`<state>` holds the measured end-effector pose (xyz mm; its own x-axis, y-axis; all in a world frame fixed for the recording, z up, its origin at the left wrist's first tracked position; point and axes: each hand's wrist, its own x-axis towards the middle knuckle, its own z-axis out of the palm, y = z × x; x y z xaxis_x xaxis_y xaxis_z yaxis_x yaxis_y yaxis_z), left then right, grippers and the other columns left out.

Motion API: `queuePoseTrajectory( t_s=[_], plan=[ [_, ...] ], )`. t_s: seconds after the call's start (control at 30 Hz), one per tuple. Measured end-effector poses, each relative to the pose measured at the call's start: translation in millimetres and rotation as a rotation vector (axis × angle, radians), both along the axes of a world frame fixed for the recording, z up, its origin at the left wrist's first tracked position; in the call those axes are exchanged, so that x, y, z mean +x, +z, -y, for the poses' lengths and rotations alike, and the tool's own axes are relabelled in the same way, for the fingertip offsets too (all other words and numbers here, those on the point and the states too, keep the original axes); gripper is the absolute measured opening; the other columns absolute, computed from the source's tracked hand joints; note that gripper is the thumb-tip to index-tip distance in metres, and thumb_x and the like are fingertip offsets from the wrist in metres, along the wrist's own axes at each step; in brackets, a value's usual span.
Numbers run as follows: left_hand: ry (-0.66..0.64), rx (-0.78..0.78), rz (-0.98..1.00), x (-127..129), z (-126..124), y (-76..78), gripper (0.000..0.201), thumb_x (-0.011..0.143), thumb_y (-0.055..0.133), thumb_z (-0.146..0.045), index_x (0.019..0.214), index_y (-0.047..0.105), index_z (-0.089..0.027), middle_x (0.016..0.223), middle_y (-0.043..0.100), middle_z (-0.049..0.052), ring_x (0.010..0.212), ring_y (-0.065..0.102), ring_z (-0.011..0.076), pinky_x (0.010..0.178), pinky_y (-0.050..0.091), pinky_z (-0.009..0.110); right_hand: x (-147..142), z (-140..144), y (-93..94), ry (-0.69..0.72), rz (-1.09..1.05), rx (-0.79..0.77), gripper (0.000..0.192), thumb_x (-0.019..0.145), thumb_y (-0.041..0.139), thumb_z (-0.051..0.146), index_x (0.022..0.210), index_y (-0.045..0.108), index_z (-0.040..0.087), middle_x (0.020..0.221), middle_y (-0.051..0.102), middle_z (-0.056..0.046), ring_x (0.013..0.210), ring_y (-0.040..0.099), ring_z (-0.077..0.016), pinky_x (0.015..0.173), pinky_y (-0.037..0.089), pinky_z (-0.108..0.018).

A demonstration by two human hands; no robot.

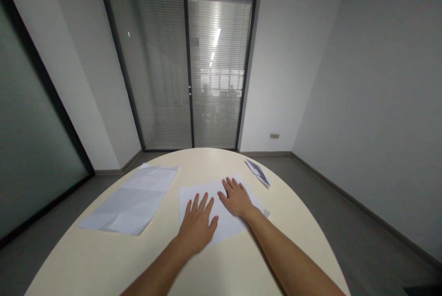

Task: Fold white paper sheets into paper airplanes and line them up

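With fingers spread and gripping nothing, the left hand (197, 228) and right hand (237, 198) should press softly on the paper (226, 223), lower middle of the frame.

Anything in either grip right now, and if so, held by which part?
Nothing is held. The left hand and right hand are spread open, palms down over the middle paper sheet, no fingers closed around it.

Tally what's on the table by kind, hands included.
Hands: 2, left hand, right hand
Large white papers: 2, creased paper at left, paper beneath the hands; extra layers uncertain
Small pieces: 1, white-and-dark piece
Total: 5
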<state>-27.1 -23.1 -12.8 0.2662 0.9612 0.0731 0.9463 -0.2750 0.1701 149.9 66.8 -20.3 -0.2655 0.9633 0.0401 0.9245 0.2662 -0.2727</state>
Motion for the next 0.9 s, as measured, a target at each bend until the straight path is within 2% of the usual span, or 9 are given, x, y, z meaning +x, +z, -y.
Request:
queuePoseTrajectory(
  t_s=[0.13, 0.23, 0.3, 0.37, 0.47, 0.53, 0.6, 0.77, 0.9],
  plan=[
    [0.026, -0.003, 0.026, -12.4, -8.7, -2.3, 0.060, 0.098, 0.037, -0.048, 0.153, 0.037, -0.024, 0.163, 0.024, 0.006, 0.151, 0.015, 0.0362, 0.121, 0.017, 0.056, 18.3, -10.6, -0.3, -0.128, 0.024, -0.024, 0.076, 0.099, 0.026, 0.057, 0.157, 0.023, 0.008, 0.164, 0.018, -0.012, 0.152, 0.011, -0.0306, 0.121, 0.009, -0.048],
    [0.058, 0.014, 0.030, -17.7, -14.0, -6.9, 0.060, 0.098, 0.037, -0.049, 0.153, 0.038, -0.025, 0.163, 0.025, 0.006, 0.151, 0.016, 0.0369, 0.121, 0.017, 0.056, 20.1, -7.4, 2.8, -0.202, 0.046, 0.044, 0.074, 0.100, 0.029, 0.051, 0.154, 0.028, 0.000, 0.162, 0.022, -0.019, 0.151, 0.013, -0.0338, 0.121, 0.006, -0.050],
    [0.069, 0.031, 0.026, -18.4, -15.7, -9.1, 0.059, 0.098, 0.038, -0.048, 0.152, 0.039, -0.026, 0.163, 0.025, 0.006, 0.150, 0.017, 0.0369, 0.121, 0.018, 0.056, 11.6, 2.1, 6.1, -0.145, 0.034, 0.130, 0.067, 0.101, 0.029, 0.047, 0.151, 0.034, 0.002, 0.161, 0.026, -0.019, 0.151, 0.015, -0.0331, 0.121, 0.005, -0.050],
    [0.073, 0.043, 0.018, -18.0, -16.4, -9.5, 0.058, 0.098, 0.038, -0.047, 0.152, 0.039, -0.026, 0.163, 0.026, 0.006, 0.150, 0.018, 0.0368, 0.121, 0.019, 0.056, -2.4, 14.9, 8.7, -0.010, -0.015, 0.159, 0.063, 0.102, 0.028, 0.046, 0.150, 0.039, 0.008, 0.161, 0.027, -0.016, 0.151, 0.017, -0.0305, 0.121, 0.010, -0.048],
    [0.083, 0.046, 0.003, -18.4, -17.1, -8.1, 0.057, 0.099, 0.037, -0.045, 0.152, 0.039, -0.025, 0.162, 0.028, 0.006, 0.150, 0.020, 0.0362, 0.120, 0.021, 0.055, -22.2, 31.2, 9.0, 0.173, -0.067, 0.084, 0.062, 0.103, 0.024, 0.051, 0.151, 0.039, 0.015, 0.162, 0.028, -0.012, 0.150, 0.020, -0.0288, 0.120, 0.016, -0.049],
    [0.085, 0.040, -0.009, -19.9, -17.7, -7.1, 0.058, 0.099, 0.035, -0.045, 0.153, 0.038, -0.023, 0.162, 0.028, 0.006, 0.150, 0.020, 0.0355, 0.120, 0.021, 0.054, -26.3, 34.0, 7.6, 0.212, -0.064, 0.041, 0.064, 0.102, 0.024, 0.053, 0.154, 0.035, 0.016, 0.162, 0.027, -0.011, 0.151, 0.019, -0.0296, 0.120, 0.015, -0.050],
    [0.093, 0.037, -0.027, -21.9, -18.4, -6.9, 0.059, 0.099, 0.035, -0.046, 0.153, 0.037, -0.023, 0.162, 0.027, 0.007, 0.150, 0.020, 0.0358, 0.120, 0.021, 0.053, -20.3, 29.2, 6.3, 0.172, -0.044, 0.015, 0.068, 0.101, 0.027, 0.055, 0.155, 0.032, 0.016, 0.163, 0.024, -0.010, 0.151, 0.017, -0.0307, 0.121, 0.013, -0.050],
    [0.164, 0.046, -0.064, -26.2, -20.8, -9.8, 0.062, 0.099, 0.035, -0.051, 0.153, 0.037, -0.021, 0.162, 0.026, 0.012, 0.149, 0.019, 0.0407, 0.119, 0.022, 0.055, 15.7, 4.8, 5.9, -0.059, 0.019, -0.004, 0.072, 0.100, 0.029, 0.053, 0.156, 0.028, 0.008, 0.163, 0.023, -0.013, 0.151, 0.016, -0.0310, 0.121, 0.013, -0.048],
    [0.219, 0.063, -0.081, -27.1, -22.2, -11.0, 0.063, 0.099, 0.036, -0.050, 0.153, 0.038, -0.018, 0.161, 0.027, 0.015, 0.149, 0.021, 0.0402, 0.118, 0.021, 0.054, 21.6, 4.1, 10.4, -0.139, 0.045, 0.088, 0.068, 0.101, 0.032, 0.047, 0.151, 0.036, 0.002, 0.159, 0.029, -0.020, 0.150, 0.020, -0.0328, 0.120, 0.013, -0.049]
  ],
)
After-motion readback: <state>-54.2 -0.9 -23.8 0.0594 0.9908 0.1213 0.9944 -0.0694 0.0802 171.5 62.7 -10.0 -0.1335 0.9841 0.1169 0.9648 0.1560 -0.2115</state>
